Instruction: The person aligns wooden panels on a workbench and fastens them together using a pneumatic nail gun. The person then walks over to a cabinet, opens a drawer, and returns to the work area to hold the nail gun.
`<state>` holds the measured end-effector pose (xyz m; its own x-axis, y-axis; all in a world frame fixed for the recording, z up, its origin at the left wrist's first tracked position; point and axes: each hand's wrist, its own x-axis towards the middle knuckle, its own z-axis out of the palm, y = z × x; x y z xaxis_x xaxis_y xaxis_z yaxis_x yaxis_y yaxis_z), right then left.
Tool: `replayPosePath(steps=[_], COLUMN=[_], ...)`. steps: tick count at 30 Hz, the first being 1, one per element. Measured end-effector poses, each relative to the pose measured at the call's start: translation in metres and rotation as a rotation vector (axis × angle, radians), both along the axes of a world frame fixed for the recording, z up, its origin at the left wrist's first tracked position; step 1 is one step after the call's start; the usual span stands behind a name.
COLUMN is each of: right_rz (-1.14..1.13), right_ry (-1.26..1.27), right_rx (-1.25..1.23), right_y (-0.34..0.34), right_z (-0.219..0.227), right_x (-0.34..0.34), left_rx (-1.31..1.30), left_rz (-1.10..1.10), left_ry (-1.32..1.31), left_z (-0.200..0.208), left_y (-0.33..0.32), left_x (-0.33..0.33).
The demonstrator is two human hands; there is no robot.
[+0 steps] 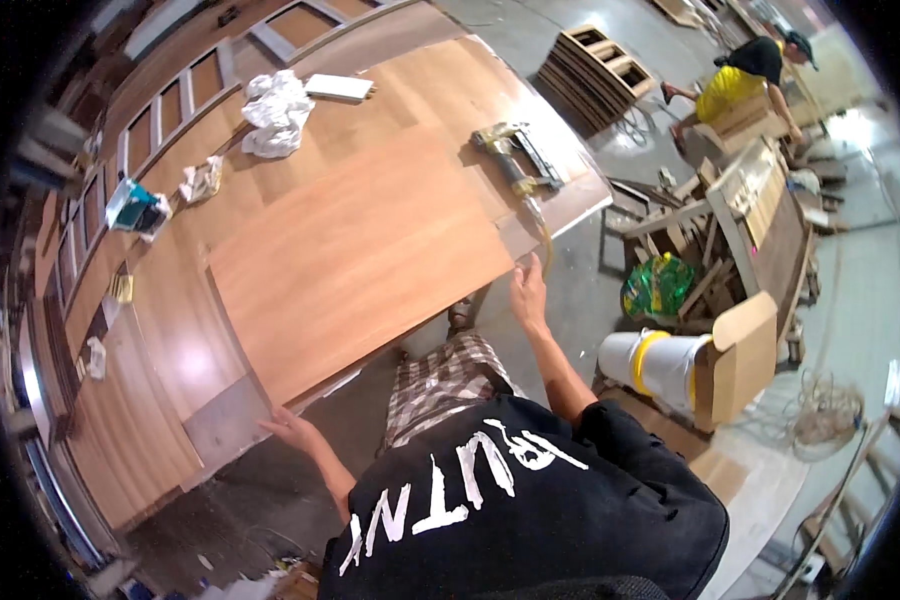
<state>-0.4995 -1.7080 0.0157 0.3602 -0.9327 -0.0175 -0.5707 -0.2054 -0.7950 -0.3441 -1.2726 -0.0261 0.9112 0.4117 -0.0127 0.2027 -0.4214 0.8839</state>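
A reddish-brown wooden panel (360, 250) lies on a work surface, its long near edge facing me. My left hand (298, 432) is at the panel's near left corner, fingers stretched out and apart, the fingertips at the edge. At the near right corner is my right hand (528, 292), fingers extended and spread beside the edge; whether it presses on the panel is hard to tell. Just beyond that hand a nail gun (517, 160) lies on its side, with a yellowish hose (547, 243) running down off the table edge.
Crumpled white paper (276, 115), a white block (340, 88) and a teal box (136, 207) rest on the wooden worktop (410, 90). To my right stand a white bucket (654, 365), an open cardboard box (740, 360) and scrap wood. Another person (745, 85) bends over farther back.
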Motion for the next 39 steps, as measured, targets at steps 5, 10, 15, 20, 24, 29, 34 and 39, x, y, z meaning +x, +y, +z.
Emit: replayPosePath(steps=[5, 10, 15, 20, 24, 29, 34, 39], right_rz=[-0.121, -0.125, -0.125, -0.091, 0.034, 0.229, 0.531, 0.637], right_ry=[-0.125, -0.135, -0.13, -0.025, 0.023, 0.123, 0.049, 0.043], right_rx=[0.118, 0.164, 0.258, 0.386, 0.397, 1.021, 1.294, 1.103], right_y=[0.013, 0.021, 0.047, 0.032, -0.004, -0.045, -0.047, -0.042], right_z=[-0.012, -0.001, -0.008, -0.017, -0.018, -0.001, 0.009, -0.002], right_x=[0.006, -0.004, -0.033, -0.067, -0.046, -0.005, 0.01, -0.02], left_rx=[0.021, -0.007, -0.038, -0.245, -1.138, -1.385, -1.387, -1.449], left_rz=[0.0, 0.006, 0.041, 0.234, 0.497, 0.255, 0.316, 0.407], left_ry=[-0.029, 0.129, 0.03, 0.013, 0.163, 0.003, 0.004, 0.044], left_z=[0.003, 0.018, -0.021, 0.011, -0.006, 0.007, 0.02, 0.03], left_y=[0.017, 0.016, 0.066, 0.075, 0.089, 0.04, 0.01, -0.007], left_x=[0.0, 0.012, 0.014, -0.028, -0.046, -0.057, -0.074, -0.076])
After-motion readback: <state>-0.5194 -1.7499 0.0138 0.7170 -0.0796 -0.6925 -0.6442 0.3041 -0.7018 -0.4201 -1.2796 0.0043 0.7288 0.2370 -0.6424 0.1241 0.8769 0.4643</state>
